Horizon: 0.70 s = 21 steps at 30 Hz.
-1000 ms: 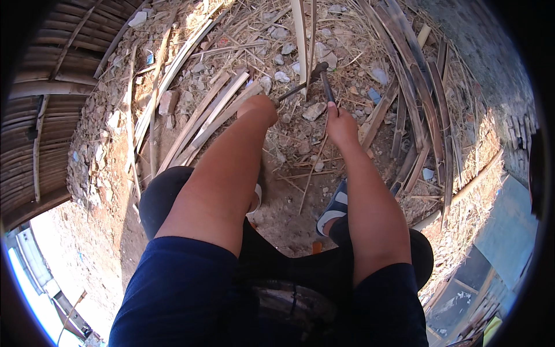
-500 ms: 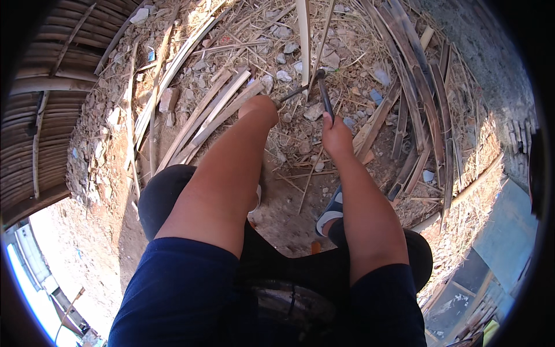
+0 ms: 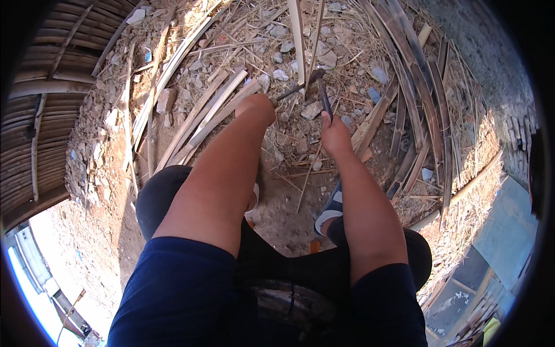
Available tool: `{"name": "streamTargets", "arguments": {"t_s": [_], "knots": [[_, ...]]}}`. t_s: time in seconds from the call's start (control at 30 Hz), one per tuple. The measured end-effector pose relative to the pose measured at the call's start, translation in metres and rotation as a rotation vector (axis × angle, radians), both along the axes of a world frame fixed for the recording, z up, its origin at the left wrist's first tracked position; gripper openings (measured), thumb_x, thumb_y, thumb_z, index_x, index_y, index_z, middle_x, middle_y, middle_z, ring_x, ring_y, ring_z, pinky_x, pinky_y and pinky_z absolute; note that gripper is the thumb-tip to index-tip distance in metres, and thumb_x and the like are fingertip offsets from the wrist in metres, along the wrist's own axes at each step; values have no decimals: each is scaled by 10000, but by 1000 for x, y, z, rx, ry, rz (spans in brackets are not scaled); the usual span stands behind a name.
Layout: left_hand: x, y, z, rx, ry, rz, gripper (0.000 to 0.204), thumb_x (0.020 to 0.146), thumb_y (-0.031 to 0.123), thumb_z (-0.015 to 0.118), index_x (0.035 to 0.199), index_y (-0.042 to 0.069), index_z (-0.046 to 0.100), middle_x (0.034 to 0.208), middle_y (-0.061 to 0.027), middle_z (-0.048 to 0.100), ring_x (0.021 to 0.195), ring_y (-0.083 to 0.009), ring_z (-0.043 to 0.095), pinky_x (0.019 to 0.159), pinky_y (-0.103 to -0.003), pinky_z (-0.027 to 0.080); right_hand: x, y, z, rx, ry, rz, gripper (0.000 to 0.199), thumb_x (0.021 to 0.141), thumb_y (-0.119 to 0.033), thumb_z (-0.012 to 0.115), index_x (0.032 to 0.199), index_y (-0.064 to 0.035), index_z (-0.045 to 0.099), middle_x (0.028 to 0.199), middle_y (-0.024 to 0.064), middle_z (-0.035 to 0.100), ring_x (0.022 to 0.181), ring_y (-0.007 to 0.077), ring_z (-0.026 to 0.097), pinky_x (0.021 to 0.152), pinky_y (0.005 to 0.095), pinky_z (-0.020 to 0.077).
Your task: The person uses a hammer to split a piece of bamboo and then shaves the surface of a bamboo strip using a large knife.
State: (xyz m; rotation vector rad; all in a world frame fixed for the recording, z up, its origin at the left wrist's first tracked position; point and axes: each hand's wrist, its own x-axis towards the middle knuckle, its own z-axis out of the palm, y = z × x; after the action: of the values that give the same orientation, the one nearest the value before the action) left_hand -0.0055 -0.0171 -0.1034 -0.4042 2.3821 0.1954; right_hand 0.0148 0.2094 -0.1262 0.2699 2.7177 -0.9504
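My left hand (image 3: 256,105) is closed around the handle of a long, dark-bladed knife (image 3: 289,91), its blade slanting up to the right. In my right hand (image 3: 336,136) is a dark rod-like tool (image 3: 325,99), gripped at its lower end. The tool's upper end is beside the far part of the blade; whether they touch, I cannot tell. A pale bamboo strip (image 3: 298,43) comes down from the top edge, its lower end at the blade. Beside it runs a thinner strip (image 3: 316,40), leaning slightly right. My fingers are partly hidden on the left hand.
Split bamboo strips (image 3: 214,110) lie left of my hands, and darker lengths of bamboo (image 3: 419,87) are heaped at the right. Stones (image 3: 312,110) and straw cover the ground. A slatted bamboo wall (image 3: 63,87) stands at the left, a grey wall (image 3: 485,69) at the right.
The upper ends of both bamboo strips have shifted slightly left. The dark tool's upper end has moved a little, and more dark metal shows beyond the strips. Both hands keep their grip.
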Motion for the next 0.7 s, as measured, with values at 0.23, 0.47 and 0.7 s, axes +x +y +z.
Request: {"name": "streamTargets", "arguments": {"t_s": [0.23, 0.47, 0.7], "knots": [[6, -8, -10, 36, 59, 35, 355, 868, 240, 613, 1162, 67, 711, 1170, -155, 704, 1101, -315, 675, 932, -415, 543, -15, -10, 26, -56, -2, -9, 568, 1034, -494, 389, 994, 7, 655, 909, 242, 691, 907, 447, 654, 813, 517, 491], [6, -7, 6, 20, 23, 99, 346, 874, 228, 623, 1170, 70, 711, 1204, -148, 696, 1130, -309, 669, 942, -406, 539, -42, -23, 77, -336, 290, -201, 549, 1046, -494, 376, 988, -8, 623, 780, 195, 647, 801, 432, 637, 740, 538, 458], [8, -1, 3, 8, 17, 70, 355, 867, 244, 644, 1169, 70, 710, 1200, -146, 698, 1133, -309, 668, 933, -398, 543, 3, -11, 9, 109, -126, 123, 539, 1037, -479, 396, 1035, -1, 645, 917, 259, 690, 924, 440, 665, 811, 519, 509]]}}
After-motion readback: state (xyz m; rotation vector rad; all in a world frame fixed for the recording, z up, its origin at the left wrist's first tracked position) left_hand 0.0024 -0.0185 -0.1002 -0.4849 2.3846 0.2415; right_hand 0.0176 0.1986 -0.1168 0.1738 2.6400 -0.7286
